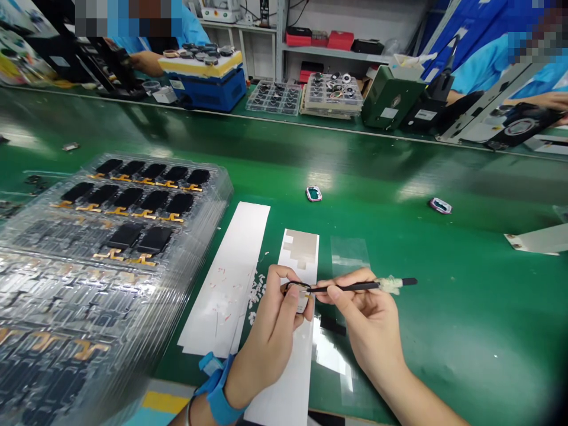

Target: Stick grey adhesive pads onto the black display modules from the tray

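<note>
A small pale part [302, 306] is pinched in the fingers of the left hand [276, 322], near the table's [465, 319] front edge. The right hand [370, 313] grips a slim black tool [355, 287] (pale-wrapped toward its end); its tip seems to touch the part. Clear trays [189, 278] lie toward the front-left corner.
</note>
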Motion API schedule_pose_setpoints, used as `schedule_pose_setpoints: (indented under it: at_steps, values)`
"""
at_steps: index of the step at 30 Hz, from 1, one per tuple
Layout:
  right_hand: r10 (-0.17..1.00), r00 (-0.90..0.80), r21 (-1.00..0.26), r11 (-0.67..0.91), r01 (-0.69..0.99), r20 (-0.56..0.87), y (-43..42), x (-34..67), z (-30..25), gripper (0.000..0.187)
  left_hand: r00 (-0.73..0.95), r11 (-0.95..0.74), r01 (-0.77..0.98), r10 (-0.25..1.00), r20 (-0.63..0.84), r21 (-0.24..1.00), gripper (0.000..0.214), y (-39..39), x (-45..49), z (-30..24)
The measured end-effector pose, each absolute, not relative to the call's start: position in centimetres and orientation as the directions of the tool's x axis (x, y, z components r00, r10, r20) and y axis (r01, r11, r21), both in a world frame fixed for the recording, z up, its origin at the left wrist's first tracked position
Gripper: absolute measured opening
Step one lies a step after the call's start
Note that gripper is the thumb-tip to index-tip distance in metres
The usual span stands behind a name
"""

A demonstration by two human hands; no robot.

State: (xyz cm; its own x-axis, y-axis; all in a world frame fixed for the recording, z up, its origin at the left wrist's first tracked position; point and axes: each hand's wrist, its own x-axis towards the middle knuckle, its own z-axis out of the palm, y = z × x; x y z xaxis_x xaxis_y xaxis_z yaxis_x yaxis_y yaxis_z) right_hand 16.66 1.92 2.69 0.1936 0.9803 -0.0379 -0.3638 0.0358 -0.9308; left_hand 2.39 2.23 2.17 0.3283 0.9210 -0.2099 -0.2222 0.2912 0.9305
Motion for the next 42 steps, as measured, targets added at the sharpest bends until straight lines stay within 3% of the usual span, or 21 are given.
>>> schedule_pose_setpoints:
  at_steps: [14,18,22,27,32,35,38,42]
  values:
    - [0.985,0.167,-0.917,0.028,-0.397,-0.042,1.5,16.5,3.1,0.010,0.249,0.187,-0.149,0.957,-0.146,0.971,0.019,2.3,2.3,1.5]
    - [0.973,0.229,-0.909,0.064,-0.412,-0.036,1.5,17.2,3.5,0.012,0.166,0.164,-0.221,0.978,-0.129,0.961,0.021,2.7,2.2,1.9]
    - [0.959,0.283,-0.920,0.114,-0.375,0.004,1.6,17.7,3.6,0.012,0.188,0.165,-0.182,0.973,-0.130,0.969,0.019,2.7,2.1,1.9]
    - [0.964,0.262,-0.964,0.110,-0.243,0.044,2.0,18.2,2.5,0.003,0.196,0.187,-0.110,0.967,-0.163,0.976,0.020,2.4,2.0,1.8]
    - [0.971,0.186,-0.989,0.144,0.038,0.148,2.7,18.8,2.1,0.023,0.323,0.240,-0.141,0.928,-0.184,0.961,0.018,2.0,2.0,2.0]
    - [0.995,0.049,-0.983,0.074,0.167,0.084,2.9,18.1,2.9,0.012,0.374,0.250,-0.180,0.912,-0.168,0.951,0.030,1.8,2.1,2.0]
    - [0.997,-0.080,-0.985,0.031,0.172,0.017,3.1,16.9,4.0,0.018,0.406,0.165,-0.107,0.907,-0.108,0.980,0.047,2.0,2.1,1.5]
    - [0.987,-0.083,-0.963,0.155,0.222,0.140,4.1,16.6,7.3,0.015,0.346,-0.114,0.091,0.935,0.075,0.989,0.056,3.1,1.0,-0.4]
